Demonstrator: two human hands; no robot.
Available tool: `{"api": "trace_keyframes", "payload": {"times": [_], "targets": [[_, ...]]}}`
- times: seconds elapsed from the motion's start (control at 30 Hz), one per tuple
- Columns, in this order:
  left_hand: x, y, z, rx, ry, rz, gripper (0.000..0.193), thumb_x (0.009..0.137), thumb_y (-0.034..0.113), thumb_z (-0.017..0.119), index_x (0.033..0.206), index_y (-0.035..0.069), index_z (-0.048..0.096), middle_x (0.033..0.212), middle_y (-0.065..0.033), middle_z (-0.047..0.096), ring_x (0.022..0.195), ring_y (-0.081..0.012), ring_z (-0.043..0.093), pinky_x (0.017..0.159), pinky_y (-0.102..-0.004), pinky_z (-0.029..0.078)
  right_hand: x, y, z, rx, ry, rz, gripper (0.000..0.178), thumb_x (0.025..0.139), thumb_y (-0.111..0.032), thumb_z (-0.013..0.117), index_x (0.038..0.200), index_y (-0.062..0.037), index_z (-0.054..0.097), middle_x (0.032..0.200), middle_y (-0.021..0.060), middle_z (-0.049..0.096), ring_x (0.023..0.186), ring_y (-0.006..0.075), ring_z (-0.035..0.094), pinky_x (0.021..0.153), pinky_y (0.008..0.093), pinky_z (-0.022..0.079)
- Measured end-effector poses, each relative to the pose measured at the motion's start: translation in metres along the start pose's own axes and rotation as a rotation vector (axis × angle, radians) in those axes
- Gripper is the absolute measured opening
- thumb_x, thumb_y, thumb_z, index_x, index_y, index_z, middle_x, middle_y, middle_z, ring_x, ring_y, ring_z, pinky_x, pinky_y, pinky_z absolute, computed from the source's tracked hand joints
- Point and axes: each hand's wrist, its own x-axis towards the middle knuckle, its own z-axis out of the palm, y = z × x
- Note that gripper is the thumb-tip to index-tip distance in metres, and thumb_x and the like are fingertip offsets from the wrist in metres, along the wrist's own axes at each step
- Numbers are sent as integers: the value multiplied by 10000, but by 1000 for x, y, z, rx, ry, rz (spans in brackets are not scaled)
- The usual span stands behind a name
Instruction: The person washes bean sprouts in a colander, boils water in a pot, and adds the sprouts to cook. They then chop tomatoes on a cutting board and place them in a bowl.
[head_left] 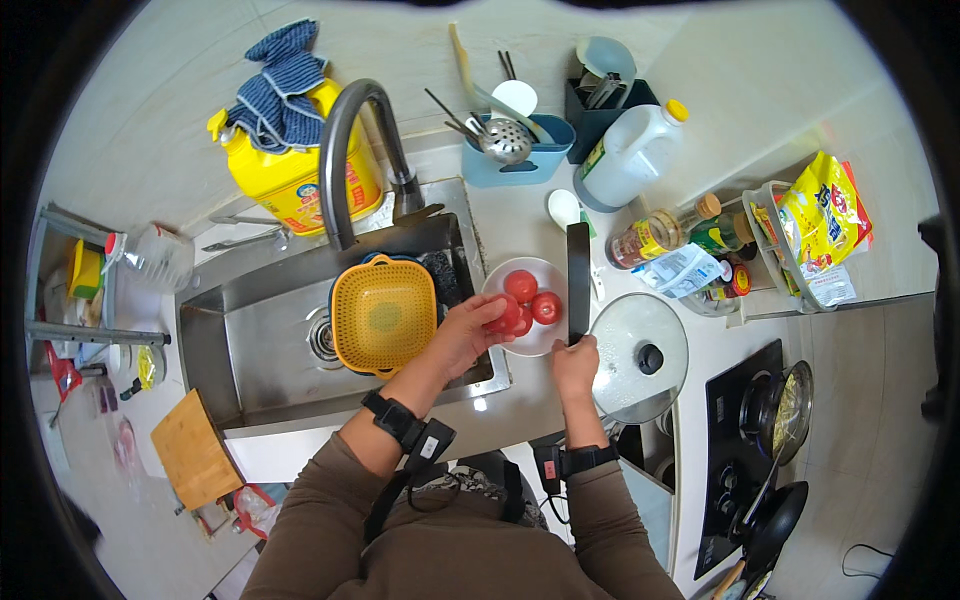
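Observation:
My left hand [462,335] is closed on a red tomato [499,314] at the left rim of a white bowl [536,347]. Inside the bowl are more tomatoes [546,307], round and red; my fingers partly cover one of them. My right hand [575,365] grips the handle of a kitchen knife [578,270]. Its broad dark blade points away from me, along the bowl's right side. To the right of that hand lies a glass pot lid [650,358] with a black knob.
At left, a yellow colander [385,315] sits in the steel sink [255,340] under a curved faucet [338,160]. A white jug [630,155], utensil holder [520,160] and seasoning jars [645,238] line the back. A black stove [735,450] with pans is at right.

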Motion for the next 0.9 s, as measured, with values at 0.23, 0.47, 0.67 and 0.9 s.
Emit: {"api": "trace_keyframes", "payload": {"times": [0.23, 0.47, 0.67, 0.9], "targets": [[-47, 20, -17, -339, -236, -135, 494, 884, 271, 557, 1285, 46, 378, 1158, -151, 515, 1000, -293, 585, 819, -338, 523, -27, -5, -23, -174, 77, 15, 346, 770, -233, 626, 891, 65, 500, 802, 276, 610, 776, 424, 604, 690, 466, 475], [-75, 21, -40, -25, -108, 2, 442, 852, 108, 584, 1250, 31, 406, 1133, -117, 513, 1011, -253, 576, 880, -327, 492, -90, -39, -61, 264, -247, -188, 165, 762, -110, 610, 873, 4, 562, 725, 166, 606, 662, 262, 599, 635, 335, 473], [-70, 0, -58, -31, -151, 127, 313, 882, 202, 533, 1168, 93, 470, 1113, -81, 548, 1022, -176, 549, 908, -330, 444, -126, -76, -50, -148, -274, -596, 364, 591, -43, 614, 950, -21, 557, 855, 193, 608, 753, 368, 597, 663, 404, 494], [-60, -11, -38, 161, -125, 263, 300, 863, 190, 565, 1121, 70, 469, 1084, -64, 554, 995, -128, 537, 878, -277, 439, -112, -72, -55, -123, -233, -735, 347, 568, -63, 613, 903, -36, 527, 727, 152, 586, 660, 356, 588, 575, 429, 478]]}}
